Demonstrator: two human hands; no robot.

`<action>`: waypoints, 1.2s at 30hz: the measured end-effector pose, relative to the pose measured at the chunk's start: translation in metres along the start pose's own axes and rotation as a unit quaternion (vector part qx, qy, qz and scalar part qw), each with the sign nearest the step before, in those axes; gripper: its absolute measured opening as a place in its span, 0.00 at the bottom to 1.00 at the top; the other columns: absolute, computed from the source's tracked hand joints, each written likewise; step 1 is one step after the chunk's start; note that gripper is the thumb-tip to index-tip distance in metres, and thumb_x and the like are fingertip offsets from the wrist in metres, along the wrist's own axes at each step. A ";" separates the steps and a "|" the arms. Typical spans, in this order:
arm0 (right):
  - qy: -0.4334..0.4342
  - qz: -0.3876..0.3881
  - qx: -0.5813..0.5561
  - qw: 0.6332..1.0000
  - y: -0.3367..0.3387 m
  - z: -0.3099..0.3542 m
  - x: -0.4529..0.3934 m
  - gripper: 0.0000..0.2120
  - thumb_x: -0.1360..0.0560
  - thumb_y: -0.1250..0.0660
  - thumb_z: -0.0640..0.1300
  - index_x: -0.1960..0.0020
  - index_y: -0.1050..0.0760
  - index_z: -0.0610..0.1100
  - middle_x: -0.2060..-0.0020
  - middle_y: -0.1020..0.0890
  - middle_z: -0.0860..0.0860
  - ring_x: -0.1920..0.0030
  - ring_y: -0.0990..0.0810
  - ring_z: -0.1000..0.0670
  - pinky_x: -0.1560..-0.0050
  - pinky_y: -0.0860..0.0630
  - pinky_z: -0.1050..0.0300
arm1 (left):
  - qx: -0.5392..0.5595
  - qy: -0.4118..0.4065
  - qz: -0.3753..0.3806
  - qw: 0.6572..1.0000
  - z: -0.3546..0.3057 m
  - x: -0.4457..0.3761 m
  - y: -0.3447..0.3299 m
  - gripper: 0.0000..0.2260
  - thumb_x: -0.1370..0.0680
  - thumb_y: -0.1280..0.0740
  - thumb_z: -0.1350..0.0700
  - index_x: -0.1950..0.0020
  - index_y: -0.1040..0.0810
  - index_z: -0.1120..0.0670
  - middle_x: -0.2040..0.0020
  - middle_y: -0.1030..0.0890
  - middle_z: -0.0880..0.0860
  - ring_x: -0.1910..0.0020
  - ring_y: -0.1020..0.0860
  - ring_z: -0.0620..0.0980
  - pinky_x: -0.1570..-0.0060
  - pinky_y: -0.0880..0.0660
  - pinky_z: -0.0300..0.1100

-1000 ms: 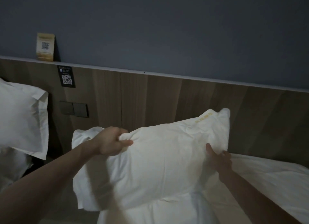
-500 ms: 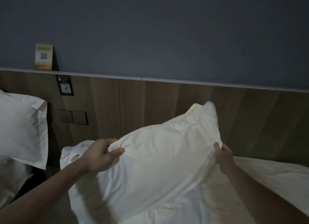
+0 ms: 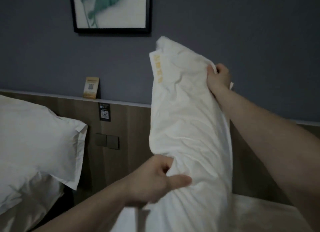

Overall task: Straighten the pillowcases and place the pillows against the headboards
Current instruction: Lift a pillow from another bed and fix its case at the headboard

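pillow (image 3: 187, 127) hangs nearly upright in the air in front of the wooden headboard (image 3: 131, 136), its lower end down near the bed (image 3: 251, 212), and the fingers are where it is carried from. the left hand (image 3: 155, 179) has its fingers curled into a fold of the pillowcase low on the near side, thumb pressed across the cloth. the right hand (image 3: 219, 76) has its fingers closed round a bunch of fabric at the upper right edge, close to the top corner. from those two holds the case runs in long creases, with a strip of yellow lettering (image 3: 158, 67) down its upper left edge. it looks light and soft, sagging between the holds, so it will bend and swing rather than keep a shape; the cloth seems loose over the filling, so a pinch may gather only the case. taking it by opposite corners or by the flanged edges would likely give the best pull for smoothing it. farther out, a second pillow (image 3: 34, 145) leans at the left, with two wall switches (image 3: 107, 141) and a dark qr label (image 3: 104, 112) between them, a small card (image 3: 91, 87) on the ledge and a framed leaf print (image 3: 112, 9) above.
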State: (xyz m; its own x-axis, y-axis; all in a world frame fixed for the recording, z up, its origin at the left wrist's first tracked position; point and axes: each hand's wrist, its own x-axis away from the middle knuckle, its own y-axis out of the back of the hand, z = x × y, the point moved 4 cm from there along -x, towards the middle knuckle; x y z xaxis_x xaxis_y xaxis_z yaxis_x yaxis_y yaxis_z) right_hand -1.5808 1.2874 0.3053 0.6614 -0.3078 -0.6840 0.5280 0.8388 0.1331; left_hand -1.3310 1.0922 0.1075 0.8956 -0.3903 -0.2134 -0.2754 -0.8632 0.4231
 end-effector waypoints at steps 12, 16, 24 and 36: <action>0.117 0.442 0.143 0.878 -0.099 -0.065 0.195 0.14 0.20 0.33 0.46 0.62 0.24 0.40 0.66 0.21 0.47 0.67 0.29 0.57 0.64 0.32 0.57 | -0.011 -0.004 0.134 0.991 0.048 0.060 -0.073 0.10 0.18 0.33 0.65 0.39 0.18 0.64 0.45 0.15 0.67 0.50 0.20 0.31 0.45 0.24 0.29; 0.009 0.481 0.128 0.867 -0.095 -0.154 0.280 0.16 0.20 0.32 0.47 0.66 0.26 0.46 0.69 0.23 0.49 0.66 0.28 0.53 0.66 0.35 0.61 | -0.086 0.067 -0.154 0.982 0.091 0.097 0.014 0.07 0.28 0.25 0.48 0.52 0.17 0.47 0.54 0.14 0.50 0.56 0.16 0.45 0.51 0.18 0.51; -0.024 0.424 0.061 0.903 -0.118 -0.171 0.326 0.15 0.22 0.31 0.52 0.62 0.27 0.44 0.69 0.24 0.51 0.66 0.29 0.54 0.63 0.32 0.55 | 0.063 0.418 -0.301 0.855 0.262 0.111 0.097 0.30 0.33 0.23 0.31 0.42 0.18 0.52 0.45 0.13 0.53 0.46 0.15 0.55 0.48 0.17 0.52; -0.385 0.424 0.261 0.777 0.051 -0.343 0.335 0.54 0.35 0.33 0.78 0.20 0.38 0.48 0.24 0.29 0.44 0.27 0.27 0.41 0.29 0.31 0.49 | 0.090 0.367 -0.342 0.860 0.256 0.057 0.127 0.16 0.28 0.22 0.56 0.44 0.19 0.60 0.51 0.15 0.56 0.54 0.15 0.55 0.59 0.19 0.46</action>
State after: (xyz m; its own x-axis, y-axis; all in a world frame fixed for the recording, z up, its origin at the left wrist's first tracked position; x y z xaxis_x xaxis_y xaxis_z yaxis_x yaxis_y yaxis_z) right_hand -1.5152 1.3810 -0.1631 0.9057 -0.0903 0.4141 -0.2603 0.6526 0.7116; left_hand -1.4046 0.8780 -0.0764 0.8311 0.4781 0.2839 0.4124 -0.8725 0.2620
